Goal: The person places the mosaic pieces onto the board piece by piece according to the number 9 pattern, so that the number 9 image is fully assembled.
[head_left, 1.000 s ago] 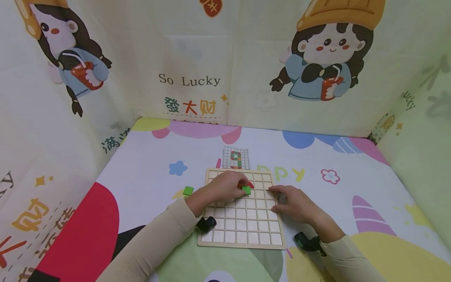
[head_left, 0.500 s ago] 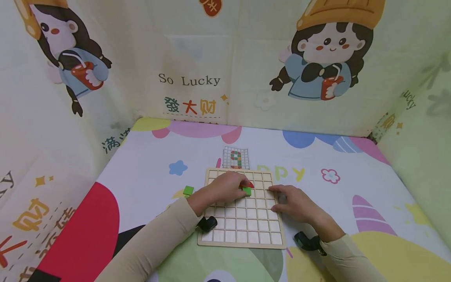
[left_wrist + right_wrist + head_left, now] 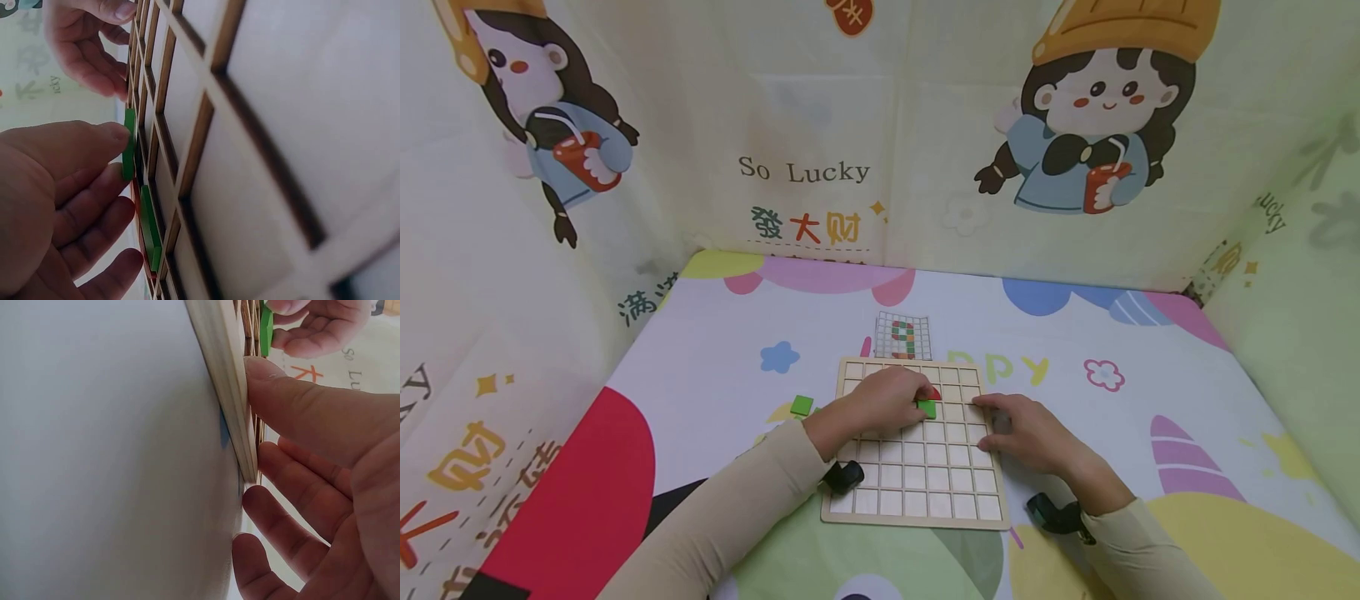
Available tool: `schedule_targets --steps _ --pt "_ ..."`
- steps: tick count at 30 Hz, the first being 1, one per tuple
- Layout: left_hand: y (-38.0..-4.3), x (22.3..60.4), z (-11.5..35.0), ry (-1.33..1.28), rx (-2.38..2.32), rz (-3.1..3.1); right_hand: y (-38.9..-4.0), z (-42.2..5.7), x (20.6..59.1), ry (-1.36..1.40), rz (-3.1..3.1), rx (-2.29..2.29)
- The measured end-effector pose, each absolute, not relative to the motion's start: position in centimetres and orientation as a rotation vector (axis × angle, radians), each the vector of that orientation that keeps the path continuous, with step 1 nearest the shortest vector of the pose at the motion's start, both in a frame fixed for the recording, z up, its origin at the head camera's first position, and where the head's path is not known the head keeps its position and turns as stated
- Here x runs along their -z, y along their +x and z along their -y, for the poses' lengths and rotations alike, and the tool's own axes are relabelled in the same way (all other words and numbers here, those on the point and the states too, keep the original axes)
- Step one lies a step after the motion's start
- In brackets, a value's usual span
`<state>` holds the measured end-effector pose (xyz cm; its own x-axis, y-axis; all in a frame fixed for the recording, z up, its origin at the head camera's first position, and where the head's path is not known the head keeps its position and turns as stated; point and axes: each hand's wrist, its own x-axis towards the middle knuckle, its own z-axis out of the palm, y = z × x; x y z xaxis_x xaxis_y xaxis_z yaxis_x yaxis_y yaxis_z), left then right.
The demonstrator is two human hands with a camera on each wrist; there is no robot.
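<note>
A wooden grid board (image 3: 917, 503) lies on the printed cloth, its squares framed by thin raised strips. Over its upper middle my left hand (image 3: 886, 398) pinches a green square tile (image 3: 928, 409) between thumb and index finger. The left wrist view shows this tile (image 3: 129, 145) tilted on edge at the grid, close to another green tile (image 3: 150, 228) in the board. A red piece (image 3: 935, 394) peeks out behind the held tile, partly covered by my fingers. At the right edge of the board, my right hand (image 3: 1037, 437) rests with thumb and fingers touching the wooden rim (image 3: 228, 394).
Behind the board lies a pattern card (image 3: 902, 336) with a coloured figure on a grid. Left of the board sits a loose green tile (image 3: 802, 405), with others partly hidden by the left forearm. A printed cloth wall (image 3: 925, 233) stands behind the table.
My left hand has shifted very slightly right and toward me with the green tile in its pinch. The right hand and the board stay where they were.
</note>
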<state>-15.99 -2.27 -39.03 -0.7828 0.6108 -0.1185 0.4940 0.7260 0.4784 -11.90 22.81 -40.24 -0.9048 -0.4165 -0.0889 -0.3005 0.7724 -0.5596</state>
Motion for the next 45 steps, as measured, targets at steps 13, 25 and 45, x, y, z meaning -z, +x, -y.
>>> schedule_targets --steps 13,25,45 --pt "-15.74 38.93 1.93 0.887 -0.608 -2.671 -11.84 -22.8 40.22 -0.578 -2.757 0.828" --pt "-15.68 38.94 1.82 0.914 -0.594 -2.67 -11.87 -22.8 40.33 -0.586 -2.763 0.822" --pt "-15.57 39.11 1.32 0.9 -0.589 -2.675 -11.96 -23.03 40.6 -0.599 -2.763 0.836"
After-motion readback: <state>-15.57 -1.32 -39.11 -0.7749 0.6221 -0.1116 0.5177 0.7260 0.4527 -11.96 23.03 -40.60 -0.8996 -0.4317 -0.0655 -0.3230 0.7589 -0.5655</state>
